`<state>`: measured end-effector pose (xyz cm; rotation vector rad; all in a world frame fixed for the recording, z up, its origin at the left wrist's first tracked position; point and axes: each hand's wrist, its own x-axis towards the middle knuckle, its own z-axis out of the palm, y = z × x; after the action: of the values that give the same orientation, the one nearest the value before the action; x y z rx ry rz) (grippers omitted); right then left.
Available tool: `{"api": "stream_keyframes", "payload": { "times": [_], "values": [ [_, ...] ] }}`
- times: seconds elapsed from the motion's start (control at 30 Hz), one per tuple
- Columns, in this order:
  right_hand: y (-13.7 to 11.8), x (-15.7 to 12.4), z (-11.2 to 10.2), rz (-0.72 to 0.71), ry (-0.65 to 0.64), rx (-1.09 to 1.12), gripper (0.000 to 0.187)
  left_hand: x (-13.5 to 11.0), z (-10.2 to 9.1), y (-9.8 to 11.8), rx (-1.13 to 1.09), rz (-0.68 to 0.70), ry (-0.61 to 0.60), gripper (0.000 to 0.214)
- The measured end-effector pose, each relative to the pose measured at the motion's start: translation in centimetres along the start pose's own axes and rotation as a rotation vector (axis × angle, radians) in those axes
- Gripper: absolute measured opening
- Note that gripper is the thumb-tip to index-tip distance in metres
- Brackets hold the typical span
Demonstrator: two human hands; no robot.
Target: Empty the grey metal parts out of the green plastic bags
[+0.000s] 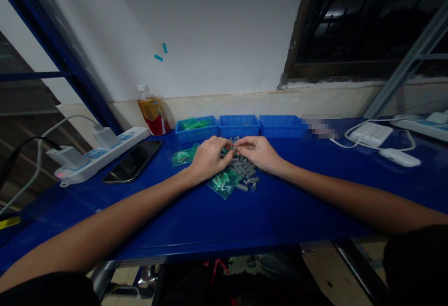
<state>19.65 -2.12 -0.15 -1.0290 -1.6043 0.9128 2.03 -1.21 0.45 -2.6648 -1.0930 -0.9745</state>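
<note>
My left hand (211, 156) and my right hand (258, 153) meet over the middle of the blue table. Their fingertips pinch around a small metallic piece (234, 148), mostly hidden between them, so its kind is unclear. Below and between the hands lies a heap of small grey metal cylinders (249, 173). A green plastic bag (224, 182) with small pale pieces inside lies in front of my left hand. Behind that hand is another green bag (185, 156), also with small contents.
Three blue bins (239, 125) line the wall; the left one holds green bags. A drink bottle (153, 110), a phone (133, 161) and a white power strip (105, 154) with plugs stand at left. A white charger (371, 134), cable and small white case (399, 157) lie right.
</note>
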Motion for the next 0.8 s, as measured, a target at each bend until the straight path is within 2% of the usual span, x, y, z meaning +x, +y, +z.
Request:
{"api": "stream_keyframes", "payload": {
  "times": [0.23,0.33,0.5,0.6,0.67,0.7,0.73,0.8],
  "values": [
    [0.5,0.2,-0.3,-0.044,-0.063,-0.061,0.023,0.1,0.3,-0.3,0.002,-0.033,-0.019,0.018],
    [0.5,0.0,-0.2,-0.082,-0.074,-0.090,0.022,-0.1,0.4,-0.3,-0.013,-0.041,-0.012,0.019],
    [0.0,-0.2,-0.4,-0.234,0.010,-0.243,0.017,0.2,0.0,-0.2,-0.116,-0.086,0.004,0.017],
    [-0.4,0.3,-1.1,-0.286,0.073,-0.266,0.017,1.0,-1.3,1.0,-0.237,-0.145,0.085,0.018],
    [-0.7,0.9,-1.7,-0.297,0.122,-0.295,0.018,0.9,-2.1,3.2,-0.286,-0.164,0.120,0.020],
    [-1.0,1.2,-2.0,-0.297,0.142,-0.321,0.018,0.4,-2.3,5.0,-0.302,-0.150,0.053,0.023],
    [-1.2,1.5,-2.3,-0.293,0.150,-0.359,0.019,-0.4,-2.3,7.1,-0.319,-0.089,-0.136,0.028],
    [-1.8,2.1,-2.6,-0.289,0.138,-0.463,0.019,-3.2,-1.6,12.2,-0.337,0.237,-0.846,0.035]
  ]
}}
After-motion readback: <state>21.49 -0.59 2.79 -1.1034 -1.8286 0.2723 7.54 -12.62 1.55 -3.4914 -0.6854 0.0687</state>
